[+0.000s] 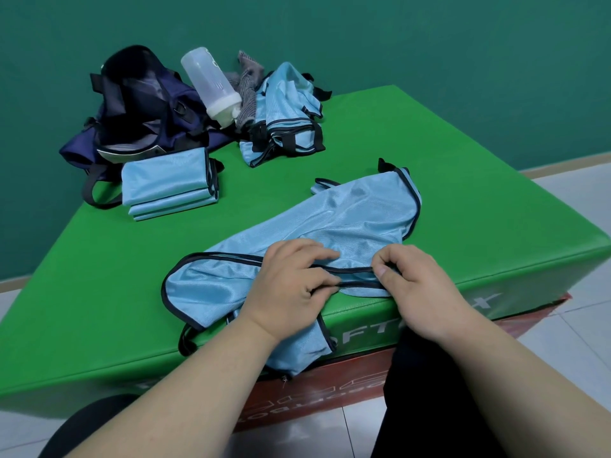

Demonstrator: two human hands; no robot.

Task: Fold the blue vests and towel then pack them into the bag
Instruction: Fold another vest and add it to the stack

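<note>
Head view: looking down at a green bench with a light blue vest spread slantwise across its near half, one end hanging over the near edge. Pinching the vest's black trim with the left hand, fingers curled down onto the cloth, thumb tucked against the binding. Pinching the same trim with the right hand just beside it, thumb and forefinger closed on the black edge, both hands working close together at the front of the bench. Seeing a stack of folded vests lying flat at the far left of the bench, right against the front of a dark navy bag standing open-mouthed at that corner. Noting a translucent bottle leaning cap-down against the right side of the bag, a grey towel bunched just behind it, and a loose heap of unfolded vests lying beside the towel near the far edge. Glimpsing tiled floor at the right and a teal wall behind.
</note>
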